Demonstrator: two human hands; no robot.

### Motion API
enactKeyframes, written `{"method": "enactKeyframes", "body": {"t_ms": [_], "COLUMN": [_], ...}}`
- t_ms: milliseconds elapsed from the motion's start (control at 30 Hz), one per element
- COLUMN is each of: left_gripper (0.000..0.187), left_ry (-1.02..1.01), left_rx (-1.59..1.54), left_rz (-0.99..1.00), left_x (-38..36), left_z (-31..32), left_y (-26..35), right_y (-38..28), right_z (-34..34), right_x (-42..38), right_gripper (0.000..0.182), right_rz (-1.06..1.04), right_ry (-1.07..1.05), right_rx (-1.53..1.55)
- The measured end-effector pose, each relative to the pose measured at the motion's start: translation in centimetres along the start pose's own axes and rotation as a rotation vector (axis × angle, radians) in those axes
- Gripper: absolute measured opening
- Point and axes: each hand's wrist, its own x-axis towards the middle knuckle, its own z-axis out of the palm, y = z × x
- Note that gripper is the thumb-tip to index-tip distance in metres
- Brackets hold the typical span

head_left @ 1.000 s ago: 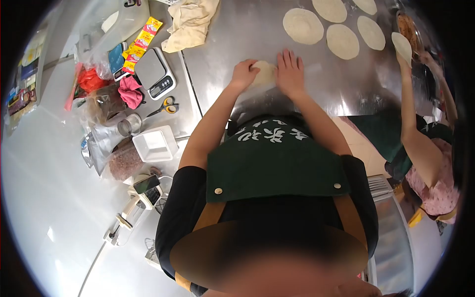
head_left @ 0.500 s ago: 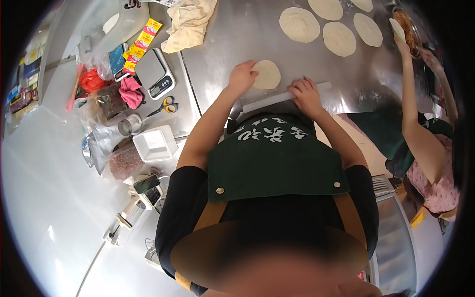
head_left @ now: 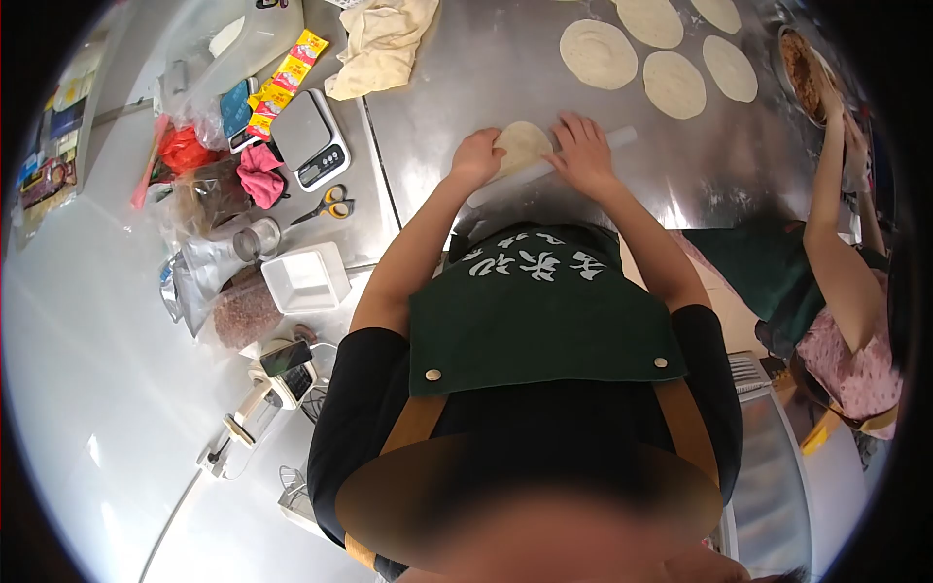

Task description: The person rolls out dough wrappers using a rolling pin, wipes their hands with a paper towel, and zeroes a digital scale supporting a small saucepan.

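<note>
A small round of pale dough lies on the steel table in front of me. My left hand pinches its left edge. My right hand lies flat, fingers spread, on a white rolling pin that crosses the near edge of the dough. Several rolled dough discs lie farther back on the table.
A cream cloth, a digital scale, scissors, a white tray, bags and packets crowd the table's left. To the right, another person's arm reaches to a bowl of filling.
My right hand has pushed the rolling pin away from me, up onto the dough. The other person's hand no longer holds up a dough disc and is now at the bowl.
</note>
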Motion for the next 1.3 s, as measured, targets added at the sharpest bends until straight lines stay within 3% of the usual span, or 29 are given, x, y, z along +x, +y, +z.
{"method": "enactKeyframes", "body": {"t_ms": [133,400,533,633,800,900,1000,1100,1300], "left_gripper": [0.027,0.031,0.028,0.026,0.031,0.03,0.027,0.02,0.026], "left_ry": [0.046,0.076,0.04,-0.023,-0.143,-0.072,-0.056,-0.039,-0.018], "left_rx": [-0.058,-0.382,-0.311,-0.122,0.252,0.336,0.195,0.137,0.182], "left_rz": [0.026,0.03,-0.01,0.055,0.123,0.196,0.281,0.065,0.089], "left_x": [0.0,1.7,2.1,2.9,3.1,1.5,0.0,-0.4,0.4], "left_z": [0.3,1.1,0.5,0.0,-1.1,-1.1,-1.8,-3.0,-1.0], "left_y": [0.0,-1.0,-0.2,0.9,2.9,3.8,4.3,4.3,0.5], "right_y": [-1.0,-1.3,-1.5,-1.9,-1.4,-0.7,0.6,1.0,0.6], "right_z": [1.8,2.7,2.6,2.2,1.8,0.5,-0.8,-1.9,-2.9], "right_x": [0.9,1.3,-0.4,2.8,-0.2,-4.8,-7.2,-7.8,-4.6], "right_gripper": [0.047,0.047,0.052,0.054,0.053,0.049,0.043,0.037,0.033], "right_rz": [0.145,0.183,0.176,0.233,0.129,-0.007,-0.074,-0.069,-0.129], "right_ry": [0.075,0.078,0.027,0.029,0.06,0.011,-0.05,-0.107,-0.056], "right_rx": [-0.105,-0.19,-0.168,-0.165,-0.122,-0.037,0.011,0.065,0.113]}}
